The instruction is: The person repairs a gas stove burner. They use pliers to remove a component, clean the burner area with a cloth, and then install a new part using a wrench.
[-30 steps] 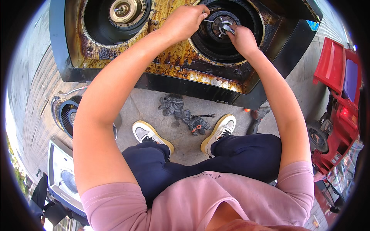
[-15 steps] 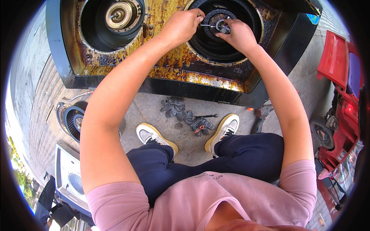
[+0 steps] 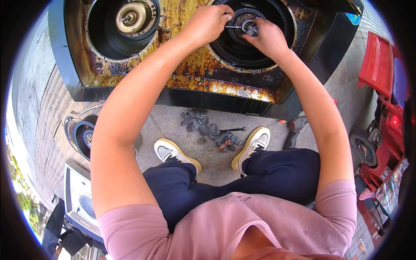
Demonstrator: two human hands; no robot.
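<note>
A greasy, yellow-brown stained metal housing (image 3: pixel 186 84) with two round openings lies in front of me. In the right opening sits a dark round hub (image 3: pixel 238 37). My left hand (image 3: pixel 208 25) is closed with fingertips pinched on a thin metal rod (image 3: pixel 234 27) that reaches toward the hub's centre. My right hand (image 3: pixel 269 39) grips a small silver metal piece (image 3: pixel 250 29) at the hub, thumb and fingers around it; its exact kind is unclear. A brass-coloured motor (image 3: pixel 131 17) with a bare shaft stands in the left opening.
On the ground between my shoes and the housing lie dark work gloves (image 3: pixel 197 121) and a wrench (image 3: pixel 234 129). A power tool (image 3: pixel 294 130) lies right of them. At left are a round fan wheel (image 3: pixel 84 136) and a white panelled unit (image 3: pixel 78 190). A red vehicle (image 3: pixel 381 108) stands at right.
My left hand has shifted slightly and its fingers have turned a little on the rod. My right hand stays at the hub. The view has moved a little.
</note>
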